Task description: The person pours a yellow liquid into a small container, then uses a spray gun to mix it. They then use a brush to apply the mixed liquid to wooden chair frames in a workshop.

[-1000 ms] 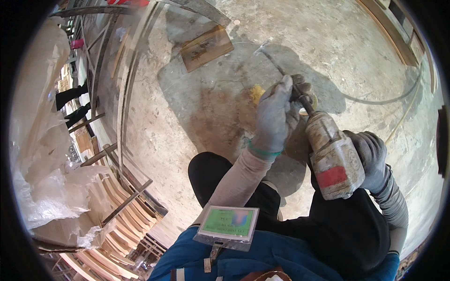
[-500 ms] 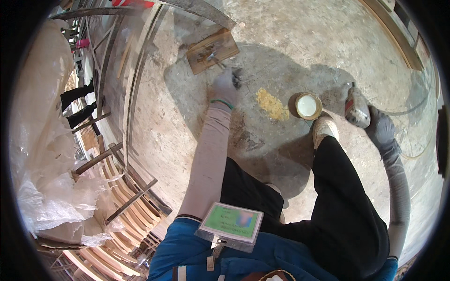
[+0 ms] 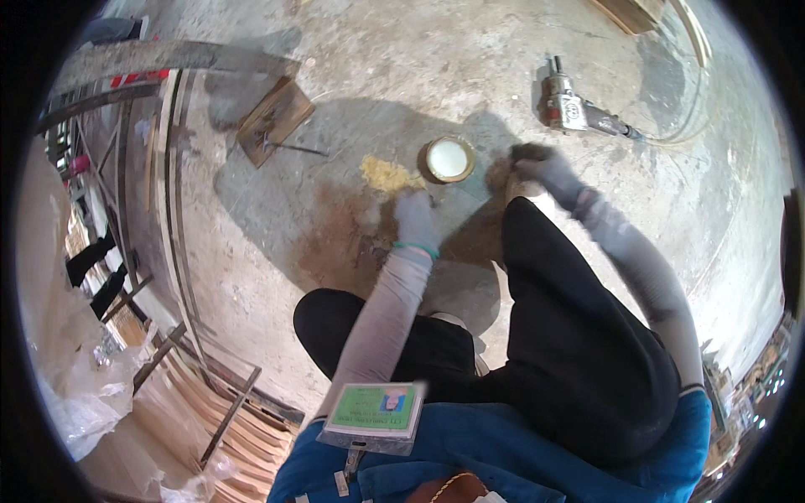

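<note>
My left hand (image 3: 415,220), in a pale glove, is low over the floor beside a pile of yellow granules (image 3: 388,174); its fingers are smeared by motion. To the right, my gloved right hand (image 3: 545,172) is near my right knee, its dark fingertips blurred. Between them and a little farther away stands a round pot of white liquid (image 3: 449,159). A pistol-shaped air tool (image 3: 568,105) with a hose lies on the floor beyond my right hand, apart from it. At the far left, a hammer (image 3: 293,150) rests with its head at a wooden board (image 3: 277,120).
A metal frame (image 3: 170,193) stands along the left side, with plastic sheeting (image 3: 63,360) and curved wooden slats (image 3: 239,427) near it. A pale hose (image 3: 692,126) curves across the floor at right. A wooden beam (image 3: 631,12) lies at the far right.
My right hand has let go of the air tool, now on the floor, and moved toward the pot. My left hand has moved from beside the hammer to near the granules. The view has shifted.
</note>
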`<state>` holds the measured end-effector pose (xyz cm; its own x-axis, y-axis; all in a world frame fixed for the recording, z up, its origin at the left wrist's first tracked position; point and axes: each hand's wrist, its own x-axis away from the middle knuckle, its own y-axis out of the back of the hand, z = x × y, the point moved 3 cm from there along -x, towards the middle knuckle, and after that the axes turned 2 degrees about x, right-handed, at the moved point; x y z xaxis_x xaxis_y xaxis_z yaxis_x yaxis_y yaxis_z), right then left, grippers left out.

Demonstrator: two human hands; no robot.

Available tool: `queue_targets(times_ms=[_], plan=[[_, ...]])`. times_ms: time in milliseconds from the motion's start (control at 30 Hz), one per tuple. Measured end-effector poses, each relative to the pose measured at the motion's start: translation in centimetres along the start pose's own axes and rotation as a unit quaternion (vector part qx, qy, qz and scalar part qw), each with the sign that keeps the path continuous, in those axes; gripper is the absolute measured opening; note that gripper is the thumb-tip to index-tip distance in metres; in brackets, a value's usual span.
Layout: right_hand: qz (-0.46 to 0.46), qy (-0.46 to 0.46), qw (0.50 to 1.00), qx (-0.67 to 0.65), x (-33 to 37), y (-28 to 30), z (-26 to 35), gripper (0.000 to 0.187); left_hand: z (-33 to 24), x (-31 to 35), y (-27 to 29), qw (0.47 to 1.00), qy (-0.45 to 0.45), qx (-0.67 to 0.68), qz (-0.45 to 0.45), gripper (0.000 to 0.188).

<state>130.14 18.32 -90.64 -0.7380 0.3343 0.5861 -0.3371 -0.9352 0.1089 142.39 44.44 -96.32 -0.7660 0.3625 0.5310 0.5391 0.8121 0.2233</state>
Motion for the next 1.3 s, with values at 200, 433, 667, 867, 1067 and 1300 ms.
queue_targets(times_ms=[200,433,667,867,1067,1300], plan=[[0.052,0.05,0.971,0.227,-0.7,-5.8,-2.4,0.032,-2.7,4.7,-5.8,0.993,-0.041,-0.028,0.103,0.01],[0.186,-0.01,0.982,-0.017,-0.5,-6.4,-3.9,0.034,-3.2,3.7,-7.1,0.925,0.218,0.29,0.115,0.02],[-0.047,0.107,0.963,0.243,-1.0,-5.8,-5.0,0.047,-0.4,3.5,-7.0,0.914,0.261,0.31,0.021,0.023],[0.081,-0.074,0.994,0.005,-1.3,-6.3,-2.3,0.041,-1.3,2.2,-7.3,0.878,0.27,0.389,0.064,0.024],[-0.029,0.189,0.978,0.089,2.3,-4.5,-3.7,0.024,-3.3,1.8,-7.4,0.859,0.302,0.395,0.126,0.026],[-0.035,-0.025,0.995,-0.089,4.2,-3.0,-4.6,0.016,-3.7,1.1,-5.7,0.913,0.158,0.338,0.166,0.021]])
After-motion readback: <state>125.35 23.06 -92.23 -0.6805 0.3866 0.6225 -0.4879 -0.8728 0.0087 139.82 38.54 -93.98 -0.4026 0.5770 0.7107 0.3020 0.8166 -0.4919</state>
